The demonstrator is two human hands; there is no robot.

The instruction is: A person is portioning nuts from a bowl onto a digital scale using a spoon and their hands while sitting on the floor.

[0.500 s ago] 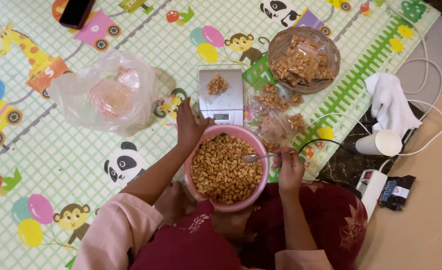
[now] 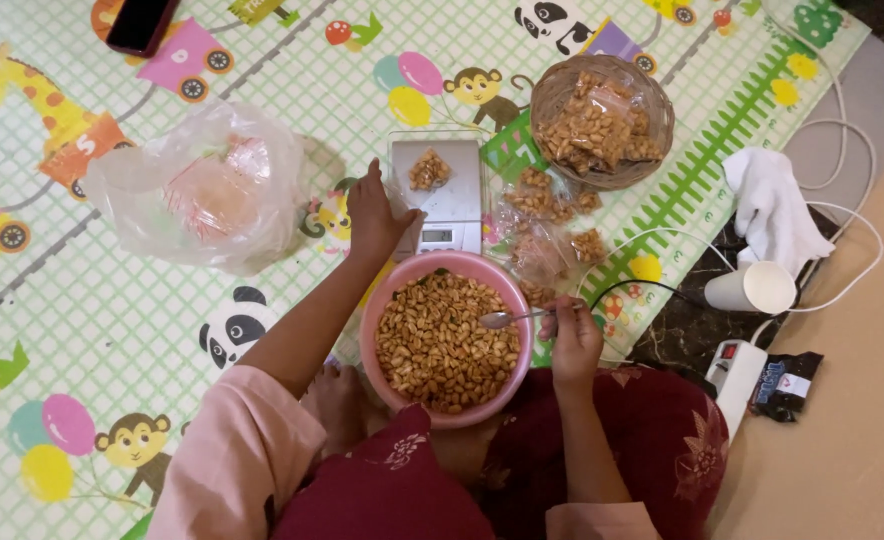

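We see a pale green play mat [image 2: 112, 330] printed with cartoon animals. On it lie a crumpled clear plastic bag [image 2: 202, 190], a small silver kitchen scale [image 2: 442, 200], a round woven basket [image 2: 562, 95], a pink plastic bowl of peanuts [image 2: 382, 310] and a dark phone [image 2: 140, 25].

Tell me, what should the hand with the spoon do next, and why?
Probably dip the spoon into the pink bowl: the right hand holds it over the peanuts, and the bag on the scale looks lightly filled.

Left hand [image 2: 374, 212] rests at the scale [image 2: 440, 195]. Right hand [image 2: 574, 340] grips a spoon [image 2: 507, 318] over the pink bowl [image 2: 382, 300] of peanuts [image 2: 447, 340].
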